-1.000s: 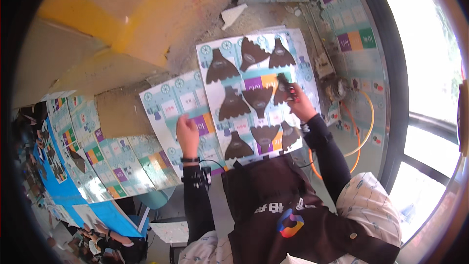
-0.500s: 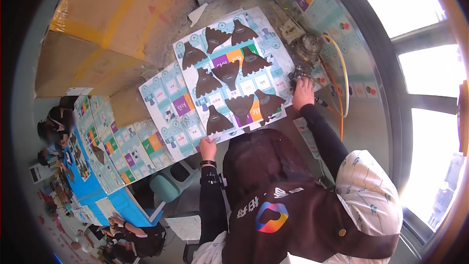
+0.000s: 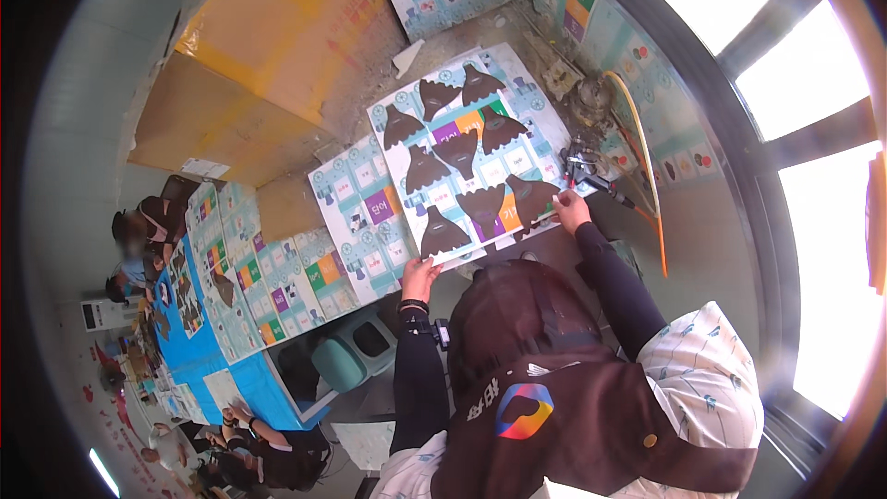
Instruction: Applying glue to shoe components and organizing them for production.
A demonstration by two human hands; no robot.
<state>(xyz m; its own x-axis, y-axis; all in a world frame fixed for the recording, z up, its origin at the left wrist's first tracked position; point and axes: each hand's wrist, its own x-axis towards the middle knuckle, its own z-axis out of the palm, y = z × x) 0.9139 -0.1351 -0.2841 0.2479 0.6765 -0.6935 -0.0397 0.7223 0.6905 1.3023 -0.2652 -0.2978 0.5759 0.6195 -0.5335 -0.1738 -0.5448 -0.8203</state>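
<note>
A large brown cardboard box crossed with yellow tape [image 3: 300, 23] is set at the back left of a stained, grimy worktop [image 3: 453, 35]; its taped sides are turned this way, and what is contained in it cannot be seen. In front of the person, a white-and-turquoise rectangular printed sheet [image 3: 516, 163] is laid aslant on the worktop, over the edge of a similar turquoise printed sheet [image 3: 344, 188], which appears to be used as a cover against mess. At the right, an orange-and-pale-yellow flexible hose [image 3: 660, 229] is looped beside a black tool with small red parts [image 3: 584, 168], which is left lying just beyond the sheet's right edge, seemingly to be kept within reach. The sheet's near left corner is pinched between the closed fingers of the left hand [image 3: 419, 279], and its near right corner by the right hand [image 3: 571, 211]; by this hold at both corners, the sheet is probably kept level. Whether the nearest piece is also touched by the right hand cannot be told. Nine dark brown, flared pieces with scalloped edges [image 3: 457, 153] are spread over the sheet in rows, turned different ways, apparently so that little overlap is caused.
</note>
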